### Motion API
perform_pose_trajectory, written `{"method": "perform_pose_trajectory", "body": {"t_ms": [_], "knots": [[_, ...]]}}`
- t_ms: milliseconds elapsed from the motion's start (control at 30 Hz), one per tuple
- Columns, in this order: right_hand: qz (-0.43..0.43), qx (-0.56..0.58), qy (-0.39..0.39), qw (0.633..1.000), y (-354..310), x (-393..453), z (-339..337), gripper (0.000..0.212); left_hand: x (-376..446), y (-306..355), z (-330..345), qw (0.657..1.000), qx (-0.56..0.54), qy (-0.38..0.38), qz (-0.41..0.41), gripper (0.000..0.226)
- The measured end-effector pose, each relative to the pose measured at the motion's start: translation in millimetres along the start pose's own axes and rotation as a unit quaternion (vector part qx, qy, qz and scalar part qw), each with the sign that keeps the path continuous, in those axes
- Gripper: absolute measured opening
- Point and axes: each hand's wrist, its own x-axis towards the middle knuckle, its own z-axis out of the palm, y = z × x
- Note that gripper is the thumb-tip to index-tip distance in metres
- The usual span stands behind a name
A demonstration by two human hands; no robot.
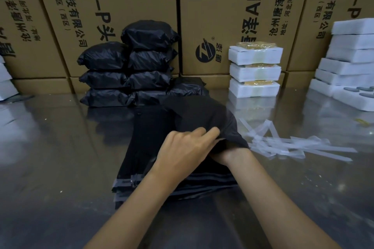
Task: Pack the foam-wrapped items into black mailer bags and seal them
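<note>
A flat stack of empty black mailer bags [145,147] lies on the shiny table in front of me. The top bag [202,115] is lifted and puffed open. My left hand [186,145] pinches its mouth edge. My right hand is inside the bag and hidden; only its wrist [234,155] shows at the opening. Three foam-wrapped items [255,70] stand stacked at the back right of centre. Several packed black bags [127,75] are piled at the back left.
Peeled white seal strips [293,145] lie scattered right of the bags. More white foam trays [352,62] are stacked at the far right, and foam pieces [6,83] at the far left. Tall cardboard boxes [232,16] wall off the back of the table.
</note>
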Motion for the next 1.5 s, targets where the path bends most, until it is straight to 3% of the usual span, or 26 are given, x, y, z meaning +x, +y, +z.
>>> {"method": "perform_pose_trajectory", "body": {"t_ms": [67,133,200,233,300,367,467,533,567,633,667,733,867,967,1033,1133,1233,1300,1367,1433,1500], "knots": [[0.020,0.084,-0.016,0.996,4,5,3,0.044,-7,-3,-1,0.999,0.002,0.003,-0.039,0.031],[0.006,0.140,0.042,0.989,2,17,-3,0.048,-13,-12,2,0.990,0.023,-0.048,-0.128,0.041],[-0.068,0.069,0.025,0.995,15,25,-9,0.057,-22,-21,7,0.962,0.027,-0.138,-0.235,0.057],[-0.042,0.087,0.025,0.995,17,24,-9,0.059,-28,-24,8,0.944,0.021,-0.172,-0.280,0.054],[0.043,0.259,-0.106,0.959,14,28,-8,0.053,-38,-28,12,0.920,-0.003,-0.204,-0.335,0.043],[0.029,0.346,-0.155,0.925,22,33,-8,0.051,-43,-35,10,0.912,-0.043,-0.189,-0.361,0.041],[-0.005,0.106,0.009,0.994,8,46,0,0.050,-43,-41,5,0.916,-0.064,-0.169,-0.360,0.039],[-0.023,-0.026,0.031,0.999,9,47,-2,0.048,-45,-36,2,0.918,-0.056,-0.187,-0.346,0.036],[-0.014,-0.023,0.046,0.999,12,50,-1,0.047,-47,-34,1,0.916,-0.056,-0.193,-0.346,0.036],[0.027,0.133,-0.022,0.991,13,47,-4,0.046,-52,-34,0,0.910,-0.052,-0.202,-0.359,0.035],[0.058,0.279,-0.066,0.956,14,44,-5,0.046,-55,-36,0,0.905,-0.048,-0.208,-0.368,0.034],[0.071,0.352,-0.076,0.930,22,46,-10,0.043,-59,-38,-2,0.896,-0.039,-0.228,-0.380,0.034],[0.113,0.196,-0.099,0.969,20,38,-24,0.009,-64,-33,-7,0.885,-0.040,-0.251,-0.389,0.040],[0.093,0.153,-0.053,0.982,13,29,-29,0.029,-69,-33,-10,0.883,-0.016,-0.262,-0.389,0.050],[0.055,0.123,-0.076,0.988,13,21,-32,0.033,-73,-32,-15,0.876,-0.005,-0.304,-0.374,0.056],[-0.019,-0.089,-0.190,0.978,22,-4,-37,0.027,-78,-40,-25,0.848,-0.081,-0.365,-0.376,0.060],[-0.063,-0.234,-0.209,0.947,19,-29,-48,0.033,-76,-55,-39,0.838,-0.184,-0.389,-0.336,0.047],[-0.078,-0.241,-0.225,0.941,3,-47,-58,0.034,-63,-61,-45,0.850,-0.281,-0.328,-0.302,0.039],[-0.093,-0.193,-0.224,0.951,-19,-63,-68,0.034,-40,-61,-43,0.841,-0.366,-0.251,-0.310,0.031],[-0.137,-0.134,-0.170,0.966,-41,-66,-76,0.033,-10,-58,-30,0.830,-0.392,-0.207,-0.340,0.024],[-0.189,-0.074,-0.091,0.975,-61,-54,-74,0.031,19,-56,-8,0.823,-0.391,-0.181,-0.370,0.031]]}}
